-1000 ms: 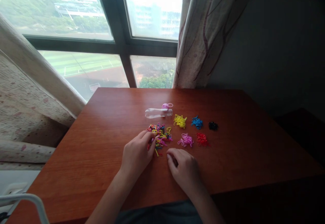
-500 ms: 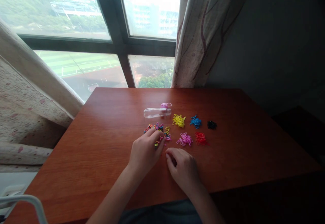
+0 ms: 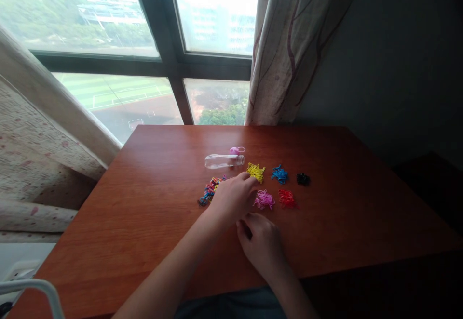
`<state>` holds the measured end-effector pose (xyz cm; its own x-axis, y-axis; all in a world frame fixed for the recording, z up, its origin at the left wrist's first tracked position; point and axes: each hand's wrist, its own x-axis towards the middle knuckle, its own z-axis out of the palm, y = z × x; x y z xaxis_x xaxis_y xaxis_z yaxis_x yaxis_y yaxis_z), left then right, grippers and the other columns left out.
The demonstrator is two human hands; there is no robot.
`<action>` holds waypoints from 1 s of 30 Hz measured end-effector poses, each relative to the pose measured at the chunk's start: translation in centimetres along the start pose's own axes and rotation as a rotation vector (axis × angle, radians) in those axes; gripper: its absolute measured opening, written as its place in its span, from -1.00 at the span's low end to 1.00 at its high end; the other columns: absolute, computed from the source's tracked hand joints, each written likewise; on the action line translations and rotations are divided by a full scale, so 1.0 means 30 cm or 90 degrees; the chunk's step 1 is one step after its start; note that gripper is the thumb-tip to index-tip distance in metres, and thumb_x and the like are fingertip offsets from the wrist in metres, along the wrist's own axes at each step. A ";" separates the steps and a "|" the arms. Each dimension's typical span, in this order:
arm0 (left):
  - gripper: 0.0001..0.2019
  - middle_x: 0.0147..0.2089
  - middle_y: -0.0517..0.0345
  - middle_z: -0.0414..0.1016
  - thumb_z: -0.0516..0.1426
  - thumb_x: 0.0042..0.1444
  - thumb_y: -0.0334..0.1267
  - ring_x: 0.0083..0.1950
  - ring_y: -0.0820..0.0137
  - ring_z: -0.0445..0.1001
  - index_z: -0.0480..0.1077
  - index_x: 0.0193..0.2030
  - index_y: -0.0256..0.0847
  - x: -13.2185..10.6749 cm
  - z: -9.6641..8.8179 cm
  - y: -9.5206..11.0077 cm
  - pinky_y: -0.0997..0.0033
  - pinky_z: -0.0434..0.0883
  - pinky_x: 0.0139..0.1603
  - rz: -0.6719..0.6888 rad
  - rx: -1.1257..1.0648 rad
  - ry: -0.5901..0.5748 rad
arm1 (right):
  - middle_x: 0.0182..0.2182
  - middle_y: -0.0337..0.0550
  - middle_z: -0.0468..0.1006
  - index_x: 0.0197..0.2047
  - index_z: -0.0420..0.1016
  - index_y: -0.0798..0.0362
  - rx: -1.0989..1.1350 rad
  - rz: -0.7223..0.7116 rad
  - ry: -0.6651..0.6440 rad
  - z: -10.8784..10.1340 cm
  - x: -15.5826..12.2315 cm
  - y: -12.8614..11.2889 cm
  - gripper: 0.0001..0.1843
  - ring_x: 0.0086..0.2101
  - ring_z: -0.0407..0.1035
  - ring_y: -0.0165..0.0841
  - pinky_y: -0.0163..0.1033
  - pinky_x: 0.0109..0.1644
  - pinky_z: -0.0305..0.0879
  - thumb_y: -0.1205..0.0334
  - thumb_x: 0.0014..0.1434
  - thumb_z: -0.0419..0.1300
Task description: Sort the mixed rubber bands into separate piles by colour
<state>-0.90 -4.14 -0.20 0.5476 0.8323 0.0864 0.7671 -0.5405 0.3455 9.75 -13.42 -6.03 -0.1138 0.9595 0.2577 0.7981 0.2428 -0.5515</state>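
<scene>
My left hand (image 3: 236, 194) is over the middle of the table, its fingertips just in front of the yellow pile of small pear-shaped pins (image 3: 256, 172) and beside the pink pile (image 3: 264, 199). Its fingers are drawn together; what they pinch, if anything, is hidden. Partly behind this hand lies a mixed-colour heap of pins (image 3: 210, 191). Closer to me, my right hand (image 3: 261, 238) rests on the wood with fingers curled and thumb against the index finger; anything in them cannot be made out. Further right are a blue pile (image 3: 279, 174), a red pile (image 3: 286, 198) and a black pile (image 3: 303, 179).
A clear plastic bottle (image 3: 222, 161) lies on its side behind the piles, with a pink looped cap (image 3: 237, 150) next to it. The brown table (image 3: 144, 203) reaches back to a window and curtains (image 3: 285, 44). A white curved tube (image 3: 39, 286) stands at lower left.
My left hand has moved right, from the mixed heap to near the yellow and pink piles, uncovering the heap's left part. My right hand has stayed almost still.
</scene>
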 end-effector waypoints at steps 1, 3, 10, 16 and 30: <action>-0.83 -0.10 0.10 0.52 0.05 0.25 -0.28 -0.21 0.33 0.55 0.45 -0.12 -0.11 -0.019 -0.006 -0.011 0.42 0.38 -0.30 -0.006 -0.011 0.015 | -0.48 -0.23 0.50 -0.38 0.42 0.01 0.005 0.003 -0.002 -0.003 0.000 -0.002 -0.82 -0.41 0.39 -0.36 -0.31 -0.34 0.05 0.37 0.22 0.07; -0.85 -0.14 0.12 0.51 0.05 0.26 -0.28 -0.22 0.36 0.53 0.45 -0.15 -0.11 -0.066 -0.020 -0.036 0.44 0.37 -0.30 -0.018 -0.048 0.054 | -0.47 -0.24 0.51 -0.35 0.45 -0.01 0.018 0.008 -0.006 -0.007 0.001 -0.006 -0.83 -0.41 0.39 -0.36 -0.31 -0.33 0.07 0.37 0.23 0.07; -0.86 -0.30 0.18 0.46 0.07 0.27 -0.25 -0.40 0.49 0.36 0.45 -0.16 -0.17 -0.262 -0.036 -0.134 0.51 0.30 -0.35 -0.091 -0.197 0.187 | -0.40 -0.22 0.56 -0.26 0.48 -0.01 0.045 0.015 -0.021 -0.011 0.002 -0.010 -0.82 -0.35 0.42 -0.35 -0.31 -0.25 0.14 0.37 0.25 0.06; -0.85 -0.36 0.21 0.43 0.07 0.27 -0.26 -0.44 0.49 0.34 0.45 -0.20 -0.18 -0.366 0.020 -0.177 0.51 0.30 -0.38 -0.137 -0.235 0.204 | -0.42 -0.23 0.55 -0.26 0.49 -0.01 0.043 0.017 -0.017 -0.006 0.000 -0.007 -0.82 -0.38 0.41 -0.35 -0.32 -0.26 0.14 0.39 0.24 0.08; -0.85 -0.25 0.17 0.49 0.05 0.27 -0.27 -0.30 0.42 0.46 0.45 -0.18 -0.13 -0.387 0.047 -0.177 0.45 0.36 -0.26 -0.166 -0.193 0.172 | -0.43 -0.27 0.55 -0.26 0.50 -0.03 0.016 -0.033 -0.035 -0.003 0.003 -0.023 -0.87 -0.40 0.42 -0.37 -0.33 -0.30 0.17 0.36 0.22 0.14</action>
<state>-10.86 -11.12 -4.36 0.2119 0.9593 0.1865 0.7135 -0.2822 0.6413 9.24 -13.51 -5.57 -0.1872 0.9520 0.2422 0.7752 0.2946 -0.5589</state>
